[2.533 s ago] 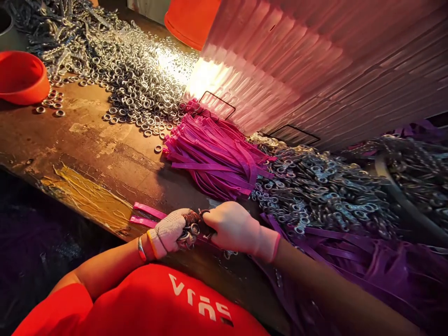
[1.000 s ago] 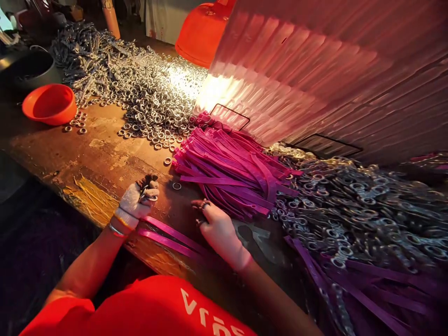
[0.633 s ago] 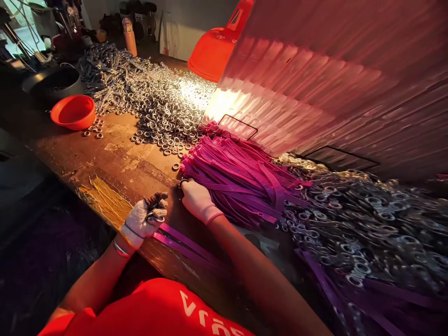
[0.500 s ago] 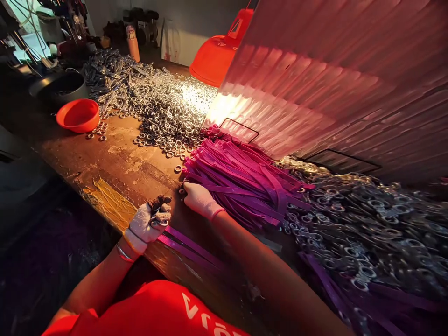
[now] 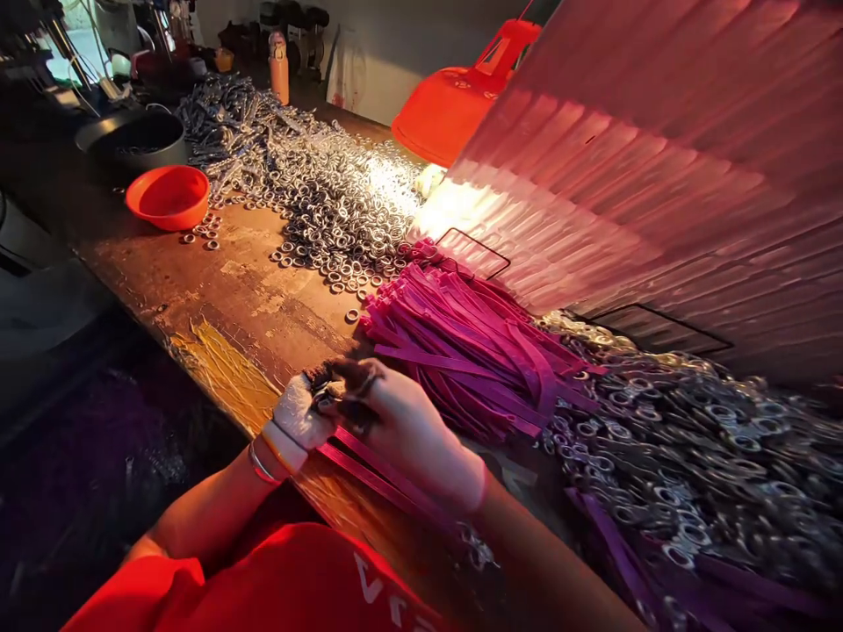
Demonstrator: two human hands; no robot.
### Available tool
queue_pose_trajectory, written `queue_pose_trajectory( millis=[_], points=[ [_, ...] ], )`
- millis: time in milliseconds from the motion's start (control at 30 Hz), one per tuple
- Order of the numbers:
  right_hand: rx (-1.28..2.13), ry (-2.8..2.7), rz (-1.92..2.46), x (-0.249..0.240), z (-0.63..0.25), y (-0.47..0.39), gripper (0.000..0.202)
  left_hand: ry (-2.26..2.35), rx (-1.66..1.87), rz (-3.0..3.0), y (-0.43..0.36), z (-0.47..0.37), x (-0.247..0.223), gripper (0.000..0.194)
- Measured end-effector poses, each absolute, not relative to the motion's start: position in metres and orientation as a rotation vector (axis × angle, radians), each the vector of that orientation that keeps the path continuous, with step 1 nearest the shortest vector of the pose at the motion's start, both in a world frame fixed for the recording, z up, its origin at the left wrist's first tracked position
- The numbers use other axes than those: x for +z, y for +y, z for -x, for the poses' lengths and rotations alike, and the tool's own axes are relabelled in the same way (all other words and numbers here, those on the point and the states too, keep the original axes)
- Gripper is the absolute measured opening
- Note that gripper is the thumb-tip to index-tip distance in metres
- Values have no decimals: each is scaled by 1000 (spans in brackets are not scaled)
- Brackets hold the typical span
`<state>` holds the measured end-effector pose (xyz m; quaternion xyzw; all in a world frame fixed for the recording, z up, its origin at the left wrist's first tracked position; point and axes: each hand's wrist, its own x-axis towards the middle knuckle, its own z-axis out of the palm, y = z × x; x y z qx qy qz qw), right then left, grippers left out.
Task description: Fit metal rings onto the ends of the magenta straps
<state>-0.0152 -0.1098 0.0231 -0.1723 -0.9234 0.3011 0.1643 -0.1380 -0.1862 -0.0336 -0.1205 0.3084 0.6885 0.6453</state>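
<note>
My left hand (image 5: 301, 423), in a pale glove with dark fingertips, is closed near the table's front edge. From it a purple strap (image 5: 378, 478) runs down to the right in two lengths, with metal fittings (image 5: 478, 551) at its lower end. Small metal pieces show at the left fingers, partly hidden. My right hand (image 5: 418, 430), gloved too, meets the left one with its fingers bent together. What its darkened fingertips pinch is too blurred to make out. Just beyond lies a pile of purple straps (image 5: 454, 338).
Loose metal rings (image 5: 339, 233) are heaped at the back, under a red lamp (image 5: 448, 110). A red bowl (image 5: 168, 200) and a dark pan (image 5: 132, 145) stand on the left. Metal clasps (image 5: 711, 448) pile up on the right, below a corrugated panel (image 5: 645, 175).
My right hand has come back from the near edge of the strap pile to my left hand. The left hand stays closed on the strap; the whole view has shifted slightly.
</note>
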Motion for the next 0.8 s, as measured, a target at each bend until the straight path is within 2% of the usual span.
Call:
queue_pose_trajectory(
  millis=[67, 133, 233, 367, 500, 667, 800],
  points=[
    [773, -2782, 486, 11, 4, -131, 22, 759, 1604, 174, -187, 133, -35, 14],
    [778, -2758, 586, 3, -2, -139, 20, 773, 1592, 70, -189, 130, -35, 25],
    [1084, -2279, 902, 2, -8, -138, 27, 778, 1497, -23, -192, 130, -33, 30],
    [1493, -1534, 1189, 10, -16, -136, 27, 730, 1364, -3, -197, 128, -34, 11],
    [1719, -1146, 1169, 7, -18, -143, 35, 816, 1324, -225, -205, 111, -38, 28],
    [1878, -1035, 1170, 2, -26, -149, 39, 1107, 1405, -443, -211, 103, -28, 36],
    [2063, -1180, 1143, 2, -35, -151, 42, 1260, 1336, -969, -210, 114, -15, 20]
  ],
)
